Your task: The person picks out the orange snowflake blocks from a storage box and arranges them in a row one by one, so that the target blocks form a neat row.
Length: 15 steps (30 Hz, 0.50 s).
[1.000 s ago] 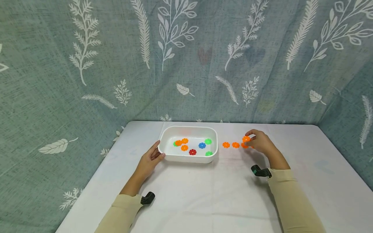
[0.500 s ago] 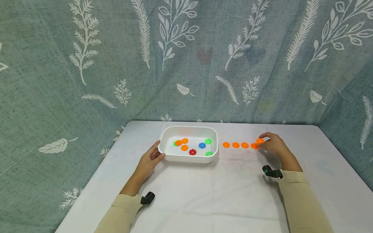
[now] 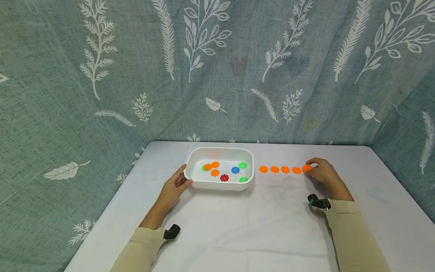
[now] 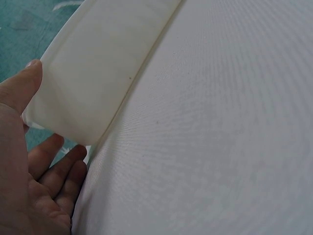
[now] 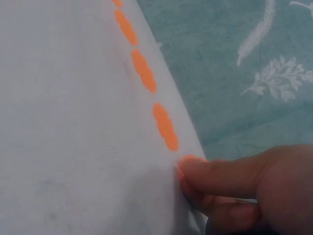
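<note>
In the head view my left hand (image 3: 172, 190) holds the left end of a white plastic tray (image 3: 217, 185). Its thumb (image 4: 32, 81) lies against the rim in the left wrist view, the other fingers around the corner. My right hand (image 3: 323, 173) pinches a notched orange plastic disc (image 3: 307, 168) between thumb and fingertips, low over the table at the right end of a row. Just left of it lies another orange disc (image 3: 296, 170), with more like it further left. The right wrist view shows the pinched disc (image 5: 191, 158) mostly hidden behind the thumb.
Inside the tray lie a red disc (image 3: 224, 178), a blue disc (image 3: 235, 170), and several orange and green ones. A white cloth (image 3: 251, 226) covers the table. Behind its far edge hangs a green leaf-patterned curtain (image 3: 217, 94).
My right hand has moved right along the row. A fourth orange disc now lies on the table, and the one in my fingers has come down beside it. The left hand stays still.
</note>
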Tool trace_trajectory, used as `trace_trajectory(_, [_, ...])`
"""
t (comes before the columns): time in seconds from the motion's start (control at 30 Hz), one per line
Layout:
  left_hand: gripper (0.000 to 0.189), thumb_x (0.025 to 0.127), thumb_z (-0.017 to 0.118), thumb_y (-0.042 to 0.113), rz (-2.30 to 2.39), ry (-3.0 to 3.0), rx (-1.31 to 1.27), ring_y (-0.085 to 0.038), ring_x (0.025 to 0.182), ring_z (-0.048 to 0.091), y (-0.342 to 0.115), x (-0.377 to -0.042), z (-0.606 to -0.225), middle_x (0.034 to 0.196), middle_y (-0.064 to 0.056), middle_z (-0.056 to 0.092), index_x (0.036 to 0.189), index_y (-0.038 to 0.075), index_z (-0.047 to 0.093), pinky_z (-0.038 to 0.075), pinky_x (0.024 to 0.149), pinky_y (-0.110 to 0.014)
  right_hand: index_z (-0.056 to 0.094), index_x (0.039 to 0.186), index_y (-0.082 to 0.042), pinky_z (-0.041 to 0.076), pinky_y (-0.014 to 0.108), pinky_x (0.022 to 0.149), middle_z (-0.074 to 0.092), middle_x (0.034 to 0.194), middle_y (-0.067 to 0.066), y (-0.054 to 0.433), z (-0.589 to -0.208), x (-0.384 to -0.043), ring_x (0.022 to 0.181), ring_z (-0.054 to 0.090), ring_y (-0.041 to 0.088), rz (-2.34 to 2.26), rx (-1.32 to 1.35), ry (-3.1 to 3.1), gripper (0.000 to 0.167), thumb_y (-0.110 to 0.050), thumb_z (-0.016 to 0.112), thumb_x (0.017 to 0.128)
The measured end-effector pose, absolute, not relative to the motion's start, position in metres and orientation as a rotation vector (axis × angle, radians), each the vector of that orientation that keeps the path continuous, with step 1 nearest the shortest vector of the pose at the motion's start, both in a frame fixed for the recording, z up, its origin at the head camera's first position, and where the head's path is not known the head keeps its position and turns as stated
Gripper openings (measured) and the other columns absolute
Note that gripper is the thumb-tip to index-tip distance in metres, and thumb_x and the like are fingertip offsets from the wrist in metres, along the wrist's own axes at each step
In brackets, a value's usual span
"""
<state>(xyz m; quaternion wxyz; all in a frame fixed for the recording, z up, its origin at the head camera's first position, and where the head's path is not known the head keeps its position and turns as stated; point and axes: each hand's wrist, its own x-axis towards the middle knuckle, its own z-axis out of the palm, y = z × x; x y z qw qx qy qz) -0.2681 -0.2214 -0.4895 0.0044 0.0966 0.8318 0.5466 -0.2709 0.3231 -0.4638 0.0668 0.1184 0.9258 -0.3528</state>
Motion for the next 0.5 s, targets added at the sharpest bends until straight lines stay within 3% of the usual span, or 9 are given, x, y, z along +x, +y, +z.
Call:
trace_trajectory(0.3, [0.073,0.091,0.071,0.033,1.721,2.599,0.307,-0.023,0.129,0.048,-0.2220,-0.2682,-0.4900,0.144,-0.007,0.049,0.153,0.032,0.032,0.043,0.102,-0.039,0.056,0.127,0.001,0.046,0.045,0.075,0.057,0.114,0.025,0.3209,-0.4623,-0.2705,0.094,0.054,0.036,-0.999,0.400,2.796,0.046,-0.022,0.070,0.089])
trace_trajectory(0.5, [0.075,0.090,0.071,0.034,1.728,2.594,0.305,-0.023,0.129,0.049,-0.2215,-0.2680,-0.4888,0.143,-0.008,0.050,0.153,0.031,0.032,0.043,0.102,-0.038,0.059,0.125,0.002,0.045,0.052,0.082,0.053,0.126,0.029,0.3201,-0.4617,-0.2696,0.100,0.050,0.040,-0.912,0.408,2.826,0.046,-0.026,0.069,0.090])
